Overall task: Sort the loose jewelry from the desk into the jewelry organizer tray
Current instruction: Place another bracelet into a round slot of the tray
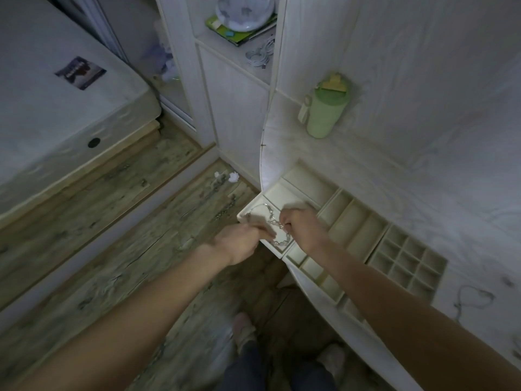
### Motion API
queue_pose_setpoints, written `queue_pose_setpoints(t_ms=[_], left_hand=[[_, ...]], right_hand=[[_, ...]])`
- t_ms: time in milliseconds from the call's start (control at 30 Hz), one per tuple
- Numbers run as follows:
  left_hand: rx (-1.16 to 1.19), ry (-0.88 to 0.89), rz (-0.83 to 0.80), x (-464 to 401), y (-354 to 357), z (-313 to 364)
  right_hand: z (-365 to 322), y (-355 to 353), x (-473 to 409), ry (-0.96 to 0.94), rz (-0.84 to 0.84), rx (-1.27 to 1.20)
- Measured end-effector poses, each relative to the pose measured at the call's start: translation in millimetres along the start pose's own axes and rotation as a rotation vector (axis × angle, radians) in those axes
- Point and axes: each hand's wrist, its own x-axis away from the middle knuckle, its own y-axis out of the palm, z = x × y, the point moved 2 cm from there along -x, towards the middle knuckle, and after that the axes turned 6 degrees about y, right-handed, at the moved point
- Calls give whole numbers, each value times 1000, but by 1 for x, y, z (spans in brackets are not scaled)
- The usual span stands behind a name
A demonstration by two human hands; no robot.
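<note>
A cream jewelry organizer tray (358, 221) with several compartments lies on the white desk, its left corner hanging past the desk edge. A silver chain with pale beads (267, 214) drapes into the tray's near-left compartment. My right hand (303, 227) pinches the chain above that compartment. My left hand (239, 244) is at the tray's left edge, fingertips touching the beaded end of the chain; whether they pinch it is hidden by blur. A thin dark necklace (473, 297) lies loose on the desk to the right of the tray.
A green lidded cup (324, 108) stands at the back of the desk (423, 179). A shelf unit with cables and a book rises at the back left. A bed is at far left, wooden floor below, and my legs and slippers are under the desk edge.
</note>
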Motion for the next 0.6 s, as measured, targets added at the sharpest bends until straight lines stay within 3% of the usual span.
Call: queue_pose_setpoints(t_ms=[100, 267, 467, 600], left_hand=[[-140, 35, -103, 1, -4, 7], [-101, 67, -161, 0, -9, 18], [-50, 55, -143, 0, -10, 19], [-96, 47, -107, 1, -8, 14]], right_hand=[[-3, -2, 0, -52, 15, 86], [-5, -2, -3, -67, 37, 78], [1, -17, 10, 4, 179, -62], [9, -18, 26, 8, 162, -35]])
